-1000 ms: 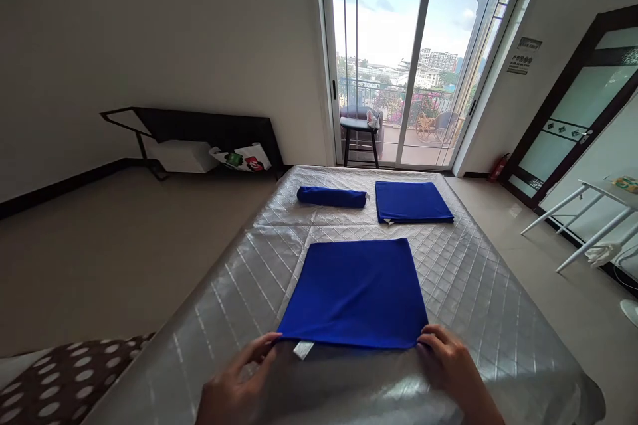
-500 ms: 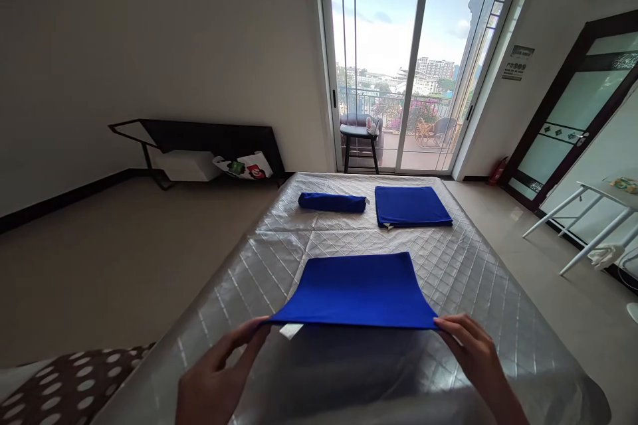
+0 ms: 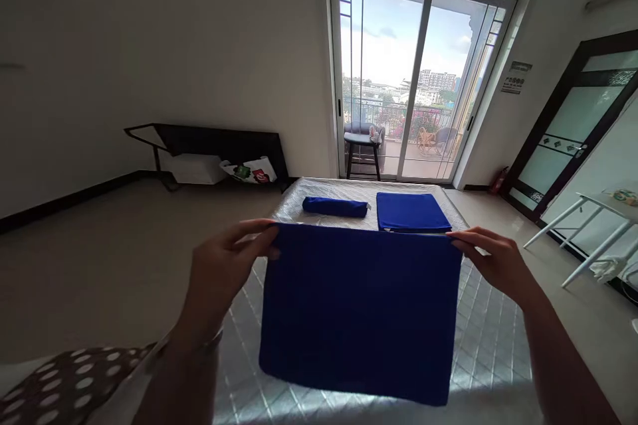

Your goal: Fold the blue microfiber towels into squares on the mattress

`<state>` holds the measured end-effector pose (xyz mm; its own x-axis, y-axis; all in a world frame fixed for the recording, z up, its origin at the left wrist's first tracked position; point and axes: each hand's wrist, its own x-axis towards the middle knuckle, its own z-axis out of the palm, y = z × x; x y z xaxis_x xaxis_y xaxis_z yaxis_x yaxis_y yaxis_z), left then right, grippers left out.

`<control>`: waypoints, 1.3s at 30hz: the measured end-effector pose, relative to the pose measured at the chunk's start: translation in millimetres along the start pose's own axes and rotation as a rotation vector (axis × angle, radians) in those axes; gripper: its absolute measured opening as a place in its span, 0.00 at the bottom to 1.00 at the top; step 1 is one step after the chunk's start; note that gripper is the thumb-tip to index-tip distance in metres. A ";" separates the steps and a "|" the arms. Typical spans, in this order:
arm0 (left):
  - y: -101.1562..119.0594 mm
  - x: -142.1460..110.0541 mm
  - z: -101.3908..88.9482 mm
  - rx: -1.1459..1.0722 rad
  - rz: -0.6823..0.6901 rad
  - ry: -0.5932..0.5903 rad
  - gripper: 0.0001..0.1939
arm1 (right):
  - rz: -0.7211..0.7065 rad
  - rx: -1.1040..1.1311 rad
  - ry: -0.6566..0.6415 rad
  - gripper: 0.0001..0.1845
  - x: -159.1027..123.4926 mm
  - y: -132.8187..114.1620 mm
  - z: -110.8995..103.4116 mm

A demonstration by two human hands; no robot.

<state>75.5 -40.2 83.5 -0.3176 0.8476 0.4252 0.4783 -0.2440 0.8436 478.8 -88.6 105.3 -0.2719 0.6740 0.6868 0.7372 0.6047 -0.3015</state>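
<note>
A blue cloth hangs upright in front of me, stretched between both hands above the bed. My left hand pinches its upper left corner, and my right hand pinches the upper right one. Farther back on the mattress, which has a silvery quilted surface, lie a rolled blue cloth and, to its right, a flat folded blue cloth. The hanging cloth hides the middle of the mattress.
Brown polka-dot fabric lies at the lower left. By the wall stands a black frame with a white box and a printed bag. A glass sliding door is behind the bed; a white table stands right.
Both hands have risen, lifting the blue cloth's near edge. The cloth has gone from lying mostly flat on the mattress to hanging upright. The view has tilted up slightly.
</note>
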 end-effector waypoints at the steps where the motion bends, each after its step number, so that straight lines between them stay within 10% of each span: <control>1: 0.7 8.8 4.0 -0.029 -0.033 -0.029 0.20 | 0.003 0.004 -0.031 0.15 8.2 5.9 2.5; 10: -1.7 42.8 23.1 -0.194 -0.088 -0.023 0.19 | -0.022 -0.072 0.108 0.14 36.6 30.8 29.6; 22: -177.9 -102.6 36.7 0.017 -0.276 -0.437 0.18 | 0.411 0.216 -0.388 0.13 -153.8 44.0 116.0; 39: -176.5 -140.0 29.0 0.222 -0.292 -0.295 0.20 | 0.555 0.186 -0.399 0.18 -194.8 25.5 121.6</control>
<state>59.3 -102.2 -134.4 -0.2340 0.9713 0.0418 0.5773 0.1042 0.8099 475.4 -152.9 -116.6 -0.1183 0.9863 0.1148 0.7246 0.1648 -0.6692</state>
